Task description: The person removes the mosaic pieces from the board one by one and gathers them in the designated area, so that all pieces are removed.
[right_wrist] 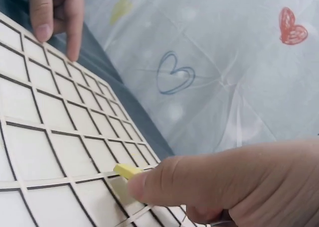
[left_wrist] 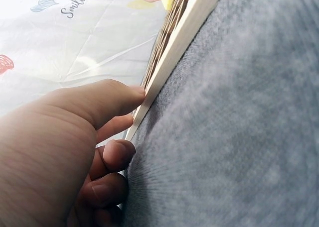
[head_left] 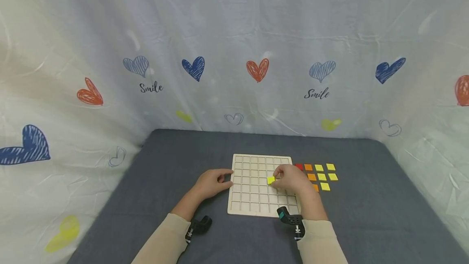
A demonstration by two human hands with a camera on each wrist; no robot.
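Note:
A pale wooden board with a grid of square recesses lies flat on the dark cloth. My left hand rests at its left edge, thumb and index finger apart, both fingertips touching the rim; the other fingers are bent beneath, as the left wrist view shows. Over the right half of the grid, my right hand pinches a yellow square tile by its edge. In the right wrist view the tile is tilted just above the cells, its far part hidden behind the thumb.
Right of the board lie loose square tiles: a red one, a few orange ones and several yellow ones, some partly hidden by my right hand. A hanging sheet printed with hearts surrounds the table. Each wrist wears a black camera mount.

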